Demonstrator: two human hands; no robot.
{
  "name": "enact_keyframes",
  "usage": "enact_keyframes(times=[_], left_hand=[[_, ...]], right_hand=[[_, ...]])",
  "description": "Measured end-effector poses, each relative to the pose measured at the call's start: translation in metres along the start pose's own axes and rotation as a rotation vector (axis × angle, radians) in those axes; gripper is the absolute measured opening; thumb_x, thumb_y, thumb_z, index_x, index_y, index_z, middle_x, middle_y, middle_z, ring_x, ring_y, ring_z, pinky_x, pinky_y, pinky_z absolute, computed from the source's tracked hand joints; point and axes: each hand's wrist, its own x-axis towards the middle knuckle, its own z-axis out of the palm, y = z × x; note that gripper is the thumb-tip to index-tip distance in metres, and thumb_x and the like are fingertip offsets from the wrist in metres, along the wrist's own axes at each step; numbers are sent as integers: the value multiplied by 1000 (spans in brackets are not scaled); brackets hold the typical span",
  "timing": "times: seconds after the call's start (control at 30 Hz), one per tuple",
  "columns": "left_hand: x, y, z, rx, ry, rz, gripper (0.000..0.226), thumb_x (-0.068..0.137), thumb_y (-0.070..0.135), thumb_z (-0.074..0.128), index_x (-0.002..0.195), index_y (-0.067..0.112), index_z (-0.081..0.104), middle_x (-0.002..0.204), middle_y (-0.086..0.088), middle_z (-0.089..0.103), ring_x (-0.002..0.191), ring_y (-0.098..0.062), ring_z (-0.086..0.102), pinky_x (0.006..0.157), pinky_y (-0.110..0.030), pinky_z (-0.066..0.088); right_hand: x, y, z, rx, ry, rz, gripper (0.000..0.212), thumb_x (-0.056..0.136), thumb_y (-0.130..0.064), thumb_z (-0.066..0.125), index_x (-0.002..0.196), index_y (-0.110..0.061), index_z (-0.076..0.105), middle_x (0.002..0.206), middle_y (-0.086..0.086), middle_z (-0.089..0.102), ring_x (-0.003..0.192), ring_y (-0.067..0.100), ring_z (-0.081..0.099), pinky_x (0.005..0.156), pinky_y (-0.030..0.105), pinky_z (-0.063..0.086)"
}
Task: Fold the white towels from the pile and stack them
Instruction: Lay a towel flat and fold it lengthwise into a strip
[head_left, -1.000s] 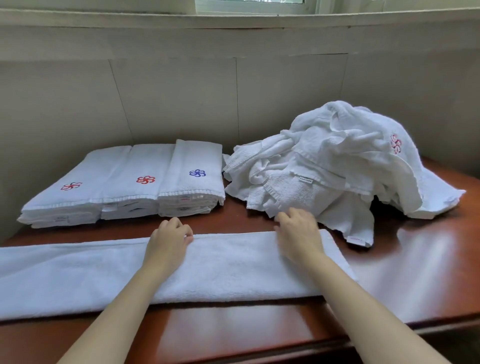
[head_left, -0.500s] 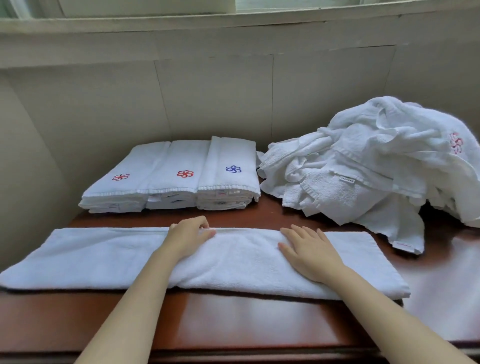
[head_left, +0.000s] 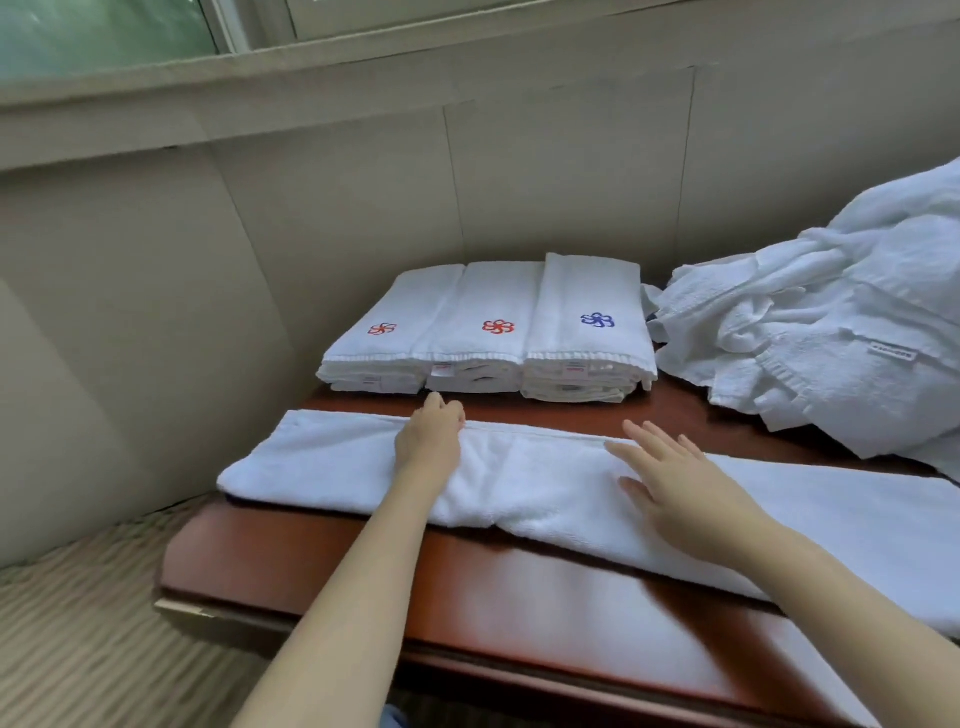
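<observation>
Tabletop (head_left: 519, 597) bears towel (head_left: 545, 483); left hand (head_left: 431, 441) still grips edge, right hand (head_left: 675, 493) flat.

My left hand (head_left: 430, 441) curls its fingers over the long white terry towel's (head_left: 322, 467) far hem; my right hand (head_left: 675, 488), beside it, lies flat, fingers spread.

Folded towel strip (head_left: 545, 493) lies lengthwise across the table (head_left: 519, 597) front. Left hand (head_left: 431, 441) is at its far edge, right hand (head_left: 670, 483) flat on it further right. Behind: three folded towel stacks (head_left: 488, 332) side by side against the wall; unfolded towel pile (head_left: 831, 338) to their right.
</observation>
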Motion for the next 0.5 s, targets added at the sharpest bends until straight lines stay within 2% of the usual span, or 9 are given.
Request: enact_keyframes(times=[0.17,0.33,0.43,0.5], left_hand=[[9,-2,-6,13,-72,74,21,89,0,35,87,19,42,91,1,51,77,-21,44,61,-31,32],[32,-10,-14,78,-214,174,21,91,3,34,96,18,47,92,-3,53,79,-23,48,57,-29,31],[38,-20,-9,-6,-190,194,11,97,16,44,105,16,52,104,-3,51,92,-24,52,71,-35,45],[32,-35,-5,-123,-114,146,20,96,26,51,114,16,54,113,-2,50,102,-19,51,83,-36,46]], right_hand=[[7,-31,22,-16,-117,-111,51,101,-46,19,150,-40,10,160,-8,-3,147,12,-4,117,36,-3],[16,-23,22,-17,-141,-166,52,98,-53,18,148,-46,5,154,-22,-13,141,-1,-17,114,28,-11],[21,-19,19,-20,-171,-198,53,98,-54,20,148,-48,4,148,-27,-17,131,-8,-22,113,25,-14],[23,-19,17,-11,-184,-195,53,98,-53,22,147,-48,6,151,-26,-13,134,-8,-19,113,26,-13]])
